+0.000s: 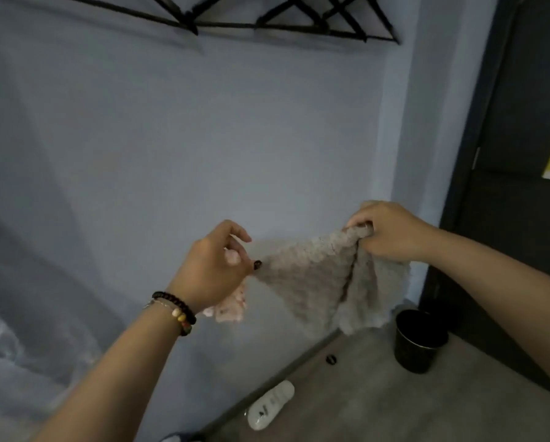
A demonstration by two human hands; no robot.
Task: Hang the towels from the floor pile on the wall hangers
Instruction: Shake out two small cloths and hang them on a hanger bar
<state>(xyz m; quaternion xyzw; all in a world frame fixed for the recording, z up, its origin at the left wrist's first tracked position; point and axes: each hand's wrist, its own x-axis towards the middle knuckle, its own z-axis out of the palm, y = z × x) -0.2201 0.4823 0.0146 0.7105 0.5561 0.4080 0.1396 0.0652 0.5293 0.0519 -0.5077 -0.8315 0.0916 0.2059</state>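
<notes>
- White bottle (271,405) lying on the floor (379,393) by the wall; black bin (420,339) standing further right.
- Left hand (209,269) and right hand (385,231), each grip clamped on the grey towel (315,279) (a pinkish piece under the left), stretched between them in the air.
- Black hangers (267,17) high on the wall, well above.

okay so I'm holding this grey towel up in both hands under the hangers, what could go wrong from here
The left hand also holds a pink cloth along with the grey towel, so one may slip as you reach up. The black hangers overlap on the wall, so lifting one might snag or knock down its neighbour. On the floor, a white bottle and a black bin lie close enough to trip you while you look up.
</notes>
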